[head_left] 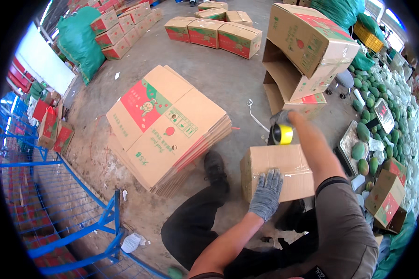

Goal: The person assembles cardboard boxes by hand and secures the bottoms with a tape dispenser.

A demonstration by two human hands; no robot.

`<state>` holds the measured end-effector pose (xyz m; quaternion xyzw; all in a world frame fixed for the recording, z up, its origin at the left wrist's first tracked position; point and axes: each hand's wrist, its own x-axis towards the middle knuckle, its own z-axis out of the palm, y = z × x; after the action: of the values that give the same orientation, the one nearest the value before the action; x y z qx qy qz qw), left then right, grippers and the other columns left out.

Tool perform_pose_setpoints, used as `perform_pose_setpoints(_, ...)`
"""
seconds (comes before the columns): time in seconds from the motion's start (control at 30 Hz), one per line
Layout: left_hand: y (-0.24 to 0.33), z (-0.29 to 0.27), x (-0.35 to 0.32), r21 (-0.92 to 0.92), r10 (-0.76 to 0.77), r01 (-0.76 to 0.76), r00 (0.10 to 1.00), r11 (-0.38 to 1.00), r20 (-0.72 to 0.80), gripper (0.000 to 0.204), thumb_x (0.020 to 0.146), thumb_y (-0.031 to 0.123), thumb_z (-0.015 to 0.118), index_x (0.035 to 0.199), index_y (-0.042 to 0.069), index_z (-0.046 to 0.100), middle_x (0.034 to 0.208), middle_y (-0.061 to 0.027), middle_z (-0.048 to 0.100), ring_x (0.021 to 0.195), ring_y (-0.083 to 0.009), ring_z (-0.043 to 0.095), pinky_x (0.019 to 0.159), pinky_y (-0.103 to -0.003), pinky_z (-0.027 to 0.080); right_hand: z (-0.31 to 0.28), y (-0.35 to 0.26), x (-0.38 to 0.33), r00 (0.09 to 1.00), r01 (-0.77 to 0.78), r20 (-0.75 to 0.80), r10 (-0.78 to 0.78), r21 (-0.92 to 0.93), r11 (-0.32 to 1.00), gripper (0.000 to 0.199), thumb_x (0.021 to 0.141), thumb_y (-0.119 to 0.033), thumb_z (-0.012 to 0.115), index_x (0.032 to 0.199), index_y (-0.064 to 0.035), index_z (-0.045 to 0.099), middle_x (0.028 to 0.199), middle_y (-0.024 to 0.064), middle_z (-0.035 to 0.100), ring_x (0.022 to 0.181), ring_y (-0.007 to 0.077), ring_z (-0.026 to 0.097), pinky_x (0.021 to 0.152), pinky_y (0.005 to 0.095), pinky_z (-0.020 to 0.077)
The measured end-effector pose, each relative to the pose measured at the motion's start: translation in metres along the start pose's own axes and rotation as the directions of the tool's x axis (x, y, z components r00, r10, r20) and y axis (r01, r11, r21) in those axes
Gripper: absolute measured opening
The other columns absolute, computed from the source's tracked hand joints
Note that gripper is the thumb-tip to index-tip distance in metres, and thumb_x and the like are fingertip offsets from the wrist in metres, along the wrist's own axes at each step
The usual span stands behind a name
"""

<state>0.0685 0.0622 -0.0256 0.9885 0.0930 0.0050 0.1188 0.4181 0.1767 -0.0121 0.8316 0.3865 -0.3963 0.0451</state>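
Observation:
In front of me a brown cardboard carton (291, 160) stands on the floor, with shiny clear tape on its upper face. My left hand (266, 197), in a grey knit glove, lies flat on that face with its fingers stretched out. Just beyond the carton's far edge, my gloved right hand (280, 118) is closed around a tape dispenser (274, 135) fitted with a yellow roll of tape (285, 134). My right forearm passes over the carton's right side. The fingers of the right hand are partly hidden.
A stack of flattened cartons (172, 125) lies to my left. Opened cartons (307, 51) are piled at far right, beside many green fruits (379, 93) and a scale (354, 144). A blue metal frame (79, 237) stands at left. More cartons (214, 35) sit farther off.

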Motion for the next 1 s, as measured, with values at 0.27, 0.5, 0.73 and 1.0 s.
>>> perform_pose_setpoints(0.27,-0.011,-0.001,0.003,-0.015,-0.054,0.053,0.999,0.998,-0.007,0.098,0.082,0.047,0.069,0.157,0.000,0.026,0.165,-0.0248,0.018,0.153,-0.0420,0.015,0.123,-0.061,0.005,0.019,0.018,-0.255,0.784,0.439,-0.381,-0.491,-0.220,0.871,0.014,0.087,-0.016,0.066,0.099,-0.0093,0.069,0.092,0.0128,0.068,0.087,0.0266,0.065,0.078,0.0387,0.0539)
perform_pose_setpoints(0.5,0.006,-0.018,0.006,-0.007,-0.045,0.045,0.999,0.999,0.000,0.102,0.082,0.048,0.071,0.156,-0.004,0.026,0.164,-0.0265,0.017,0.154,-0.0423,0.012,0.123,-0.061,0.004,0.284,0.018,-0.422,0.993,-0.097,-0.039,0.114,0.312,0.945,0.041,0.084,-0.037,0.074,0.109,-0.0048,0.069,0.099,0.0208,0.072,0.096,0.0386,0.069,0.084,0.0454,0.0542)
perform_pose_setpoints(0.73,0.008,-0.022,0.002,0.010,-0.006,0.006,1.000,1.000,0.023,0.105,0.079,0.046,0.074,0.156,-0.005,0.024,0.163,-0.0270,0.018,0.152,-0.0442,0.015,0.122,-0.060,0.007,0.282,0.033,-0.356,0.874,0.021,-0.418,0.248,0.542,0.840,0.055,0.080,-0.039,0.079,0.112,0.0028,0.066,0.090,0.0239,0.070,0.090,0.0351,0.071,0.081,0.0416,0.0549)
perform_pose_setpoints(1.0,0.005,-0.028,0.003,0.033,0.005,-0.006,1.000,0.999,0.005,0.105,0.080,0.048,0.073,0.156,-0.004,0.024,0.163,-0.0265,0.019,0.152,-0.0440,0.016,0.122,-0.059,0.010,0.146,-0.004,-0.363,0.384,0.640,-0.889,0.251,0.452,0.621,0.065,0.083,-0.036,0.079,0.132,0.0009,0.059,0.111,0.0181,0.070,0.103,0.0237,0.069,0.092,0.0338,0.0528)
